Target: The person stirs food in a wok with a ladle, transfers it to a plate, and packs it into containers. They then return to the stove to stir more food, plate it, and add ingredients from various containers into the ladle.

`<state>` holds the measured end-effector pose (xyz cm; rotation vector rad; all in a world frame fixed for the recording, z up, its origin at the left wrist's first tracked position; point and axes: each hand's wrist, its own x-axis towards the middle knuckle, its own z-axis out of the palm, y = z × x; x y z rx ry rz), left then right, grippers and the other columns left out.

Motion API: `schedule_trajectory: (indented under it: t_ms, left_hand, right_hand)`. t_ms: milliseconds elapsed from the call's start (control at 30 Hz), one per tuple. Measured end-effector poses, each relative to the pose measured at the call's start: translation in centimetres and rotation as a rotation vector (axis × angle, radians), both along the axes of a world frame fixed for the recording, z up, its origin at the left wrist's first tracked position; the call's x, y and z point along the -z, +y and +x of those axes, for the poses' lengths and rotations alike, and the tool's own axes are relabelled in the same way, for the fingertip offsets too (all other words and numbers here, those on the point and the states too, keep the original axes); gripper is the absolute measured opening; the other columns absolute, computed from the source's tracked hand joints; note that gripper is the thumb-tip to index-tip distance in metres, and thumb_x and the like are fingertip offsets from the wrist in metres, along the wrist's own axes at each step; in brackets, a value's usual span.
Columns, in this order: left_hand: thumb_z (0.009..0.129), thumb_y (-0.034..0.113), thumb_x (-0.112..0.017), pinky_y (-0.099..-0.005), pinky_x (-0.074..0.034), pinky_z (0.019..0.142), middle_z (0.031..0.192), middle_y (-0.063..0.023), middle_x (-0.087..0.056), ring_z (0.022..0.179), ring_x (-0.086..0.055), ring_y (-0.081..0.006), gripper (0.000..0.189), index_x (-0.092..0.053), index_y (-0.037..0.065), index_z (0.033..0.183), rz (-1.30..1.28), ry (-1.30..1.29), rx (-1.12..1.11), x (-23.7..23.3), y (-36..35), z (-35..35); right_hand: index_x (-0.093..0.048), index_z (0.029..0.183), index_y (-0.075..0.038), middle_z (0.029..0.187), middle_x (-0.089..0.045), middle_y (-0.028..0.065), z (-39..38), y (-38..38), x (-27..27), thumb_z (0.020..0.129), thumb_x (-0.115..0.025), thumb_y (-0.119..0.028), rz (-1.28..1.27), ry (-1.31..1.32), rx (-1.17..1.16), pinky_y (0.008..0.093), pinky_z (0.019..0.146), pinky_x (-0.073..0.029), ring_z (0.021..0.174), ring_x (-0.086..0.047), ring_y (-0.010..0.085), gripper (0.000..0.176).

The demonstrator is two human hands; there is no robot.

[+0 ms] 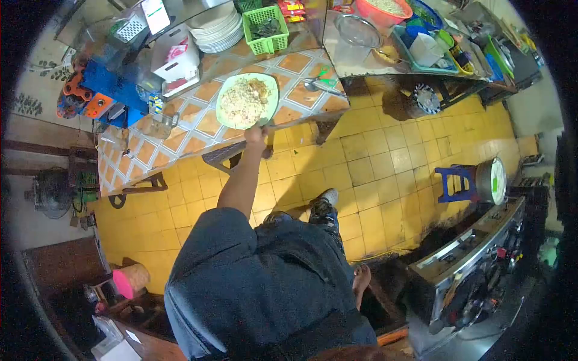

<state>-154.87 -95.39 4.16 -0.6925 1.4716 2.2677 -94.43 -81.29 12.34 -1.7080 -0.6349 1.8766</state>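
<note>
My left hand [256, 135] is stretched forward, its fingers closed at the near rim of a pale green plate [272, 108]. The plate rests on the tiled table near its front edge. A heap of pale food with browner pieces [244, 102] fills it. My right hand [361, 278] hangs low beside my body, partly behind the dark shirt; its fingers do not show clearly. Right of the plate lie green-handled scissors [324, 74] and a spoon [310, 86].
Behind the plate stand a stack of white plates [214, 30] and a green basket [266, 45]. A sieve [357, 30] and a blue-green tub [421, 63] are on the right counter. A blue stool [454, 183], large pot [495, 180] and stove [469, 240] stand right.
</note>
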Motion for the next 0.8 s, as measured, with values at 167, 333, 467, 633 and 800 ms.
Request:
schedule_trajectory:
  t_ms: [167, 333, 467, 633, 800]
  left_hand:
    - [0.09, 0.008, -0.04, -0.0353, -0.041, 0.096, 0.111, -0.015, -0.053, 0.106, -0.048, -0.023, 0.024, -0.045, -0.004, 0.111, 0.471, -0.013, -0.28, -0.8, 0.3, 0.6]
    - [0.09, 0.01, -0.044, -0.0385, -0.041, 0.093, 0.114, -0.0121, -0.05, 0.103, -0.05, -0.0223, 0.023, -0.045, 0.001, 0.111, 0.284, 0.123, -0.36, 5.8, -1.5, -0.8]
    - [0.086, 0.0, -0.047, -0.0394, -0.044, 0.088, 0.106, -0.0111, -0.056, 0.098, -0.054, -0.0229, 0.022, -0.05, 0.001, 0.107, 0.265, 0.097, -0.401, 4.0, -2.4, 0.4]
    - [0.08, -0.004, -0.052, -0.0416, -0.046, 0.081, 0.104, -0.0098, -0.062, 0.101, -0.056, -0.0235, 0.037, -0.051, 0.007, 0.116, -0.618, 0.566, 0.092, 1.6, -5.1, 4.4]
    - [0.08, -0.005, -0.051, -0.035, -0.05, 0.082, 0.105, -0.01, -0.059, 0.102, -0.057, -0.0226, 0.039, -0.049, 0.004, 0.118, -0.051, 0.222, 0.055, -10.8, -2.9, 7.7]
  right_hand:
    - [-0.055, 0.108, -0.013, 0.087, -0.058, -0.002, -0.7, 11.8, 6.7, 0.089, -0.048, -0.028, 0.111, -0.018, -0.199, 0.0299, 0.049, -0.039, 0.071, -0.056, 0.014, 0.025]
    - [-0.055, 0.109, -0.006, 0.085, -0.062, 0.0058, -13.8, 24.8, 3.6, 0.087, -0.058, -0.014, 0.807, -0.395, -1.005, 0.0298, 0.058, -0.047, 0.07, -0.06, 0.0167, 0.024]
    - [-0.055, 0.112, -0.003, 0.097, -0.062, 0.0109, -26.3, 31.9, -0.8, 0.088, -0.058, -0.012, 0.793, -0.41, -1.09, 0.0305, 0.066, -0.049, 0.08, -0.062, 0.0165, 0.026]
    - [-0.055, 0.115, -0.004, 0.1, -0.062, 0.0082, -35.6, 31.9, -4.3, 0.088, -0.056, -0.011, 1.019, -0.2, -1.082, 0.0277, 0.063, -0.049, 0.076, -0.061, 0.0148, 0.028]
    - [-0.053, 0.119, -0.005, 0.105, -0.06, 0.0046, -41.9, 27.1, -8.6, 0.089, -0.056, -0.015, 0.777, -0.006, -1.273, 0.0255, 0.062, -0.048, 0.08, -0.061, 0.0133, 0.032]
